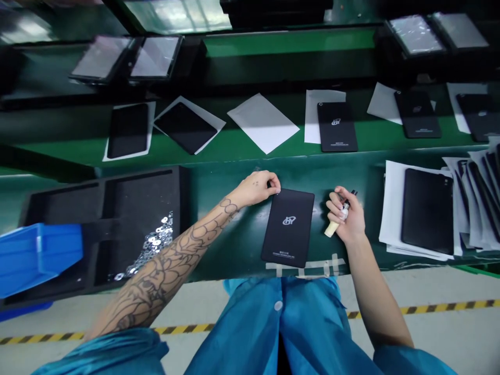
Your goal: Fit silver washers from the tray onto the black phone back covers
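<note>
A black tablet back cover (288, 227) with a silver logo lies face down on the green bench right in front of me. My left hand (258, 187) rests its fingertips on the cover's top left corner. To the right of the cover, my right hand (346, 216) is closed around a small tool with a pale yellow handle (332, 228) and a dark tip.
A black foam tray (117, 208) holding several small silver rings (156, 242) sits at my left beside a blue bin (39, 255). Stacked covers on white sheets (427, 208) lie at right. More covers (336, 126) and white sheets (262, 122) rest on the green belt behind.
</note>
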A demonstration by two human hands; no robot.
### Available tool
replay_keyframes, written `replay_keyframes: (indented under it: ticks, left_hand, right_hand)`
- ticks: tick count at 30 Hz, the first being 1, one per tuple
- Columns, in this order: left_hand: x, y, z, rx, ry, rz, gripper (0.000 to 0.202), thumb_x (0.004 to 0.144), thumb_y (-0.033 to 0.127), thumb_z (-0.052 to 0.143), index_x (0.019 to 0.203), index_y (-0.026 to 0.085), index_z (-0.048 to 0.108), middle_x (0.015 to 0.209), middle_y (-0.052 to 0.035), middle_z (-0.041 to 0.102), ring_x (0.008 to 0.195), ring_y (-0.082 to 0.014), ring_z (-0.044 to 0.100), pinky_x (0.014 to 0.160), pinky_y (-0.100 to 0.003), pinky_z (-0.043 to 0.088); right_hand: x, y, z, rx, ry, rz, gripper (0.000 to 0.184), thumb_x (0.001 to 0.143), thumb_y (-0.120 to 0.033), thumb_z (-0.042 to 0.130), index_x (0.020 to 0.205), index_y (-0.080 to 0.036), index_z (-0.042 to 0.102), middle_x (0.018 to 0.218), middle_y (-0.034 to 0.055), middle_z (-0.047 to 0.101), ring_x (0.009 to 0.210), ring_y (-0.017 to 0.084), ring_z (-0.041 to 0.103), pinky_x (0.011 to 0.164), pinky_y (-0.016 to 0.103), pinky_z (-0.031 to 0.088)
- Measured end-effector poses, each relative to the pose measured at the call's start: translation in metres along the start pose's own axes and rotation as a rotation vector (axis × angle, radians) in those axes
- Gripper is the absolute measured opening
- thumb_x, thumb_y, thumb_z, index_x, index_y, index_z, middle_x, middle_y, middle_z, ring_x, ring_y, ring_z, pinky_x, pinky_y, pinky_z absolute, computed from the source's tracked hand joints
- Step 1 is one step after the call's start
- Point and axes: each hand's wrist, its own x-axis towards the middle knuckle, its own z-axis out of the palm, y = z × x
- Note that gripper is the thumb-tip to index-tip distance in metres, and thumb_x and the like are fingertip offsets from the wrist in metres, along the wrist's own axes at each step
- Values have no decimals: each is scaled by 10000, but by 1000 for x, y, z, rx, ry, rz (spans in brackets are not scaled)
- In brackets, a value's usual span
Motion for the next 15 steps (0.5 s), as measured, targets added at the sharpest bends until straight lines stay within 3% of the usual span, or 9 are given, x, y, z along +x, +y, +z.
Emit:
replay_keyframes:
  ticks: [3, 8, 12, 15]
  left_hand:
    - [8, 2, -5, 76, -42, -22, 81, 905, 290, 772, 924, 214, 750, 986, -41, 763, 878, -203, 671, 770, -308, 469]
    - [34, 18, -22, 321, -138, -76, 278, 786, 327, 919, 932, 232, 703, 1077, -46, 693, 953, -250, 643, 781, -327, 434]
    - [57, 32, -33, 454, -266, 93, 370, 696, 286, 986, 873, 225, 667, 1097, -42, 653, 1026, -280, 617, 839, -360, 429]
    - [75, 39, -32, 517, -341, 200, 416, 624, 261, 1016, 843, 214, 666, 1118, -50, 623, 1093, -306, 575, 894, -401, 438]
  right_hand:
    - [3, -1, 0, -38, -5, 2, 144, 988, -340, 726, 982, -219, 649, 645, -93, 396, 444, 47, 247, 334, 106, 244]
    - [2, 2, -2, -105, -9, -29, 150, 997, -372, 714, 986, -242, 642, 605, -103, 396, 405, 44, 213, 339, 115, 242]
    - [-2, 2, 1, -156, 2, -51, 150, 1001, -380, 714, 974, -243, 658, 533, -123, 342, 378, 50, 126, 335, 137, 228]
    - [-5, 1, 13, -188, -12, -108, 250, 1004, -402, 715, 837, -249, 609, 484, -124, 246, 381, 70, 90, 341, 162, 232]
